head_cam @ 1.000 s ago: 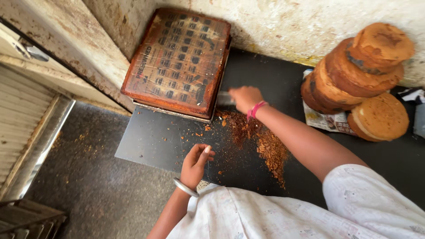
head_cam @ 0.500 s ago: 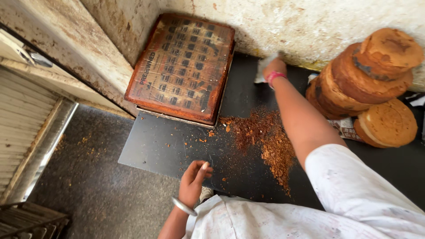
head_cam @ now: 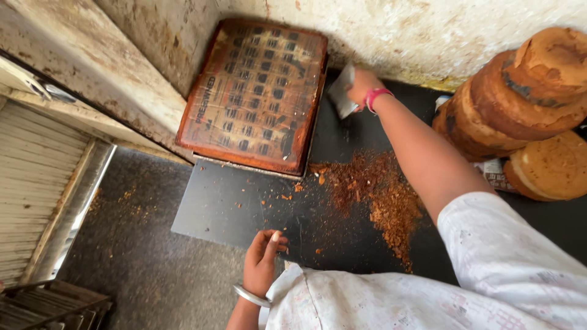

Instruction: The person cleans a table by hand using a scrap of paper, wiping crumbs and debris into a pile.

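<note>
The pale flat scraper (head_cam: 341,91) sits in the right hand (head_cam: 362,85), fingers closed around its upper edge, blade hanging down toward the black counter (head_cam: 342,238) at the wall's foot. Its long axis runs roughly along the tray's side. The reddish-brown crumb heap (head_cam: 379,195) lies below those fingers, back toward the person's body. The rusty patterned tray (head_cam: 257,98) stands just beside the scraper. The left hand (head_cam: 264,260), fingers loosely curled and holding nothing, rests on the counter's near edge, well apart from the scraper. Stacked round brown cakes (head_cam: 526,104) sit beyond the right forearm.
</note>
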